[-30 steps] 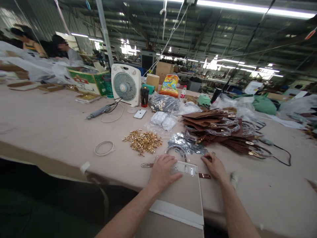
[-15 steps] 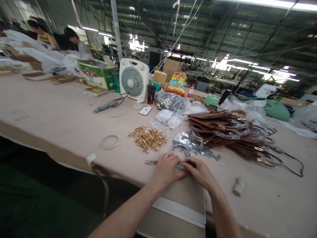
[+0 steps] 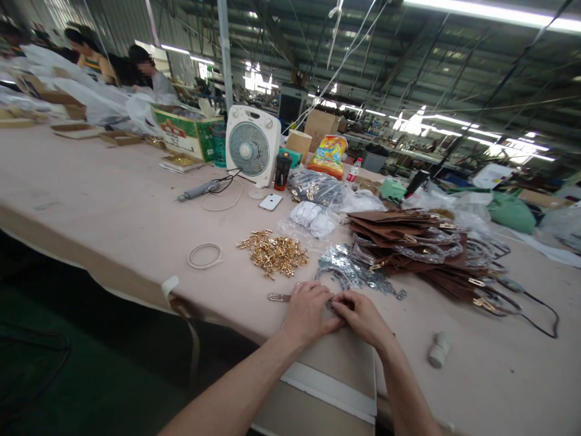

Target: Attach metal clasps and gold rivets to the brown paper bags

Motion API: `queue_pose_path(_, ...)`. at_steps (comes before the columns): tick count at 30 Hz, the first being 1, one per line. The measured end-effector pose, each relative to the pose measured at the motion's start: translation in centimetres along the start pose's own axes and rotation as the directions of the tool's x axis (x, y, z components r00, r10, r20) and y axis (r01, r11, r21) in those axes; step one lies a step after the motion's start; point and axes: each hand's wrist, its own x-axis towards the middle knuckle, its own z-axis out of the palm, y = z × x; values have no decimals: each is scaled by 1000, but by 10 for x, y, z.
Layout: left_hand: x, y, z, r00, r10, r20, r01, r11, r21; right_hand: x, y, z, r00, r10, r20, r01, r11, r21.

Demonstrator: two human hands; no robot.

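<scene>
My left hand [image 3: 309, 313] is closed over a brown strap [image 3: 285, 298], whose end with a metal fitting sticks out to the left. My right hand [image 3: 361, 315] pinches beside it, thumb and forefinger together; what lies between them is hidden. Under both hands is a flat beige panel [image 3: 340, 357] at the table's front edge. Just beyond them lies a handle wrapped in clear film [image 3: 338, 275]. A heap of small gold metal fittings [image 3: 276, 254] sits ahead to the left, and flat silver metal plates [image 3: 358, 269] are scattered ahead to the right.
A stack of brown pieces with film-wrapped handles [image 3: 413, 242] stands to the right. A grey cylinder [image 3: 439, 350] lies nearer. Farther back are a fan [image 3: 252, 145], a phone [image 3: 271, 201], a dark bottle [image 3: 282, 171] and a corded tool [image 3: 200, 190]. A tape ring [image 3: 204, 256] lies left.
The view has shifted slightly, so the table things sit a little farther right. My right fingertips have drawn a little closer to my left hand; both hands stay on the same spot.
</scene>
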Motion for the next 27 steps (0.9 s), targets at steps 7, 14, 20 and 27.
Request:
queue_pose_path(7,-1,-2,2,1000,-2,-12,2,1000,9,-8,3,-3,995,-100,18,100,995,-5)
queue_pose_path(14,-2,-7,8,1000,6,2,-6,1000,20,-19,3,0,976,-217,-26,218,976,9)
queue_pose_path(20,-3,-8,10,999,33,1,-33,999,29,-24,9,2,973,-231,-11,231,973,22)
queue_pose_path(27,-2,-5,7,1000,21,-24,-20,999,26,-14,8,5,990,-133,-56,125,984,-126)
